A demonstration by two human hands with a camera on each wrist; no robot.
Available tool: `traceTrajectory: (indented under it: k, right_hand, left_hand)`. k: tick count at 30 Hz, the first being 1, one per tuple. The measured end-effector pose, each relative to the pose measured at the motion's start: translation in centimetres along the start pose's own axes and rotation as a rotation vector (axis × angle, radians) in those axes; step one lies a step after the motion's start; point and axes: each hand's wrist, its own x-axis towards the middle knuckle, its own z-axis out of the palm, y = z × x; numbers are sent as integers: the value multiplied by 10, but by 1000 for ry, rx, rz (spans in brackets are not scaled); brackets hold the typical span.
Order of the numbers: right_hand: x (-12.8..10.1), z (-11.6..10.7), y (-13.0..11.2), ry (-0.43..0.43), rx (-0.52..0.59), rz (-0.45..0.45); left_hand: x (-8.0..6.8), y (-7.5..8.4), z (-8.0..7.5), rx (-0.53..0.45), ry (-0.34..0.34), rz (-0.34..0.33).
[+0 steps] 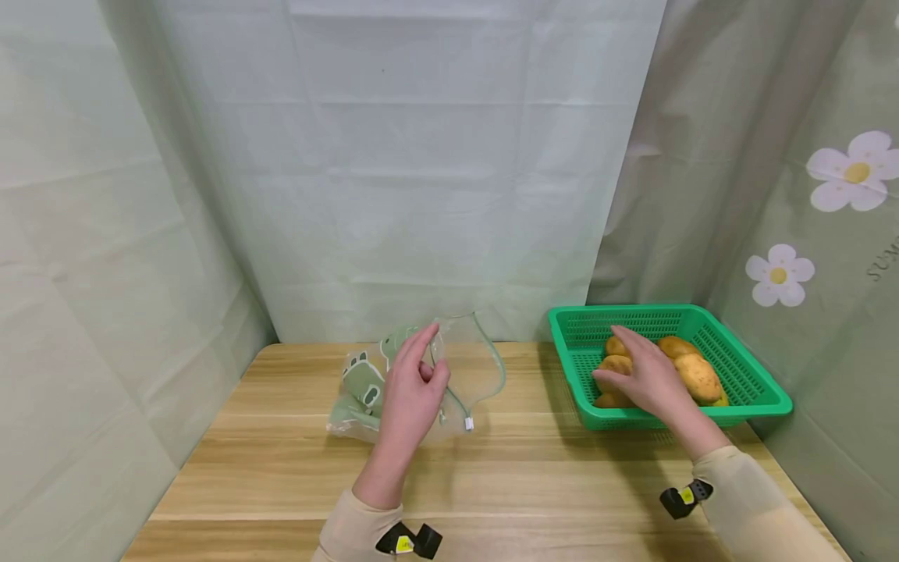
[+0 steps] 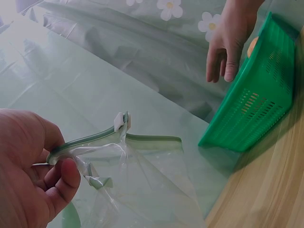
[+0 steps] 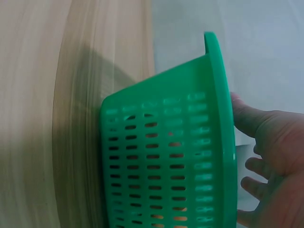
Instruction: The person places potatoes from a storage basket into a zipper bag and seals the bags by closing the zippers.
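My left hand [image 1: 414, 382] pinches the green zip edge of a clear plastic bag [image 1: 481, 367] with green prints, holding its mouth up off the wooden table [image 1: 281, 468]. In the left wrist view, thumb and fingers [image 2: 61, 178] clamp that edge beside the white slider [image 2: 121, 121], and the bag [image 2: 142, 185] hangs below. My right hand [image 1: 649, 375] hovers with relaxed fingers over several potatoes [image 1: 698, 377] in a green mesh basket [image 1: 765, 390]. It holds nothing. From the left wrist, the right hand [image 2: 228, 42] shows above the basket [image 2: 256, 109]. From the right wrist, its fingers [image 3: 275, 156] spread behind the basket wall [image 3: 161, 156].
Pale green cloth [image 1: 421, 195] hangs behind the table and on both sides; the right curtain has white flowers [image 1: 779, 273]. The basket stands at the table's back right corner. Bare wood lies between bag and basket and along the front edge.
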Motion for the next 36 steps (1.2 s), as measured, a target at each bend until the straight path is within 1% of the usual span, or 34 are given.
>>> traceTrajectory:
  k: [7, 11, 17, 27, 32, 36]
  right_hand:
    - [0, 1, 9, 23, -24, -5]
    - [0, 3, 15, 19, -46, 7]
    - [0, 4, 21, -11, -78, 43]
    - [3, 7, 24, -40, -115, 51]
    - [5, 7, 23, -78, -137, 72]
    - [6, 6, 21, -128, -146, 106]
  left_hand:
    - [0, 1, 0, -3, -6, -14]
    - [0, 1, 0, 2, -8, -12]
    - [0, 1, 0, 4, -8, -5]
    - [0, 0, 0, 0, -14, -7]
    - [0, 1, 1, 1, -15, -8]
    - [0, 1, 1, 0, -14, -5]
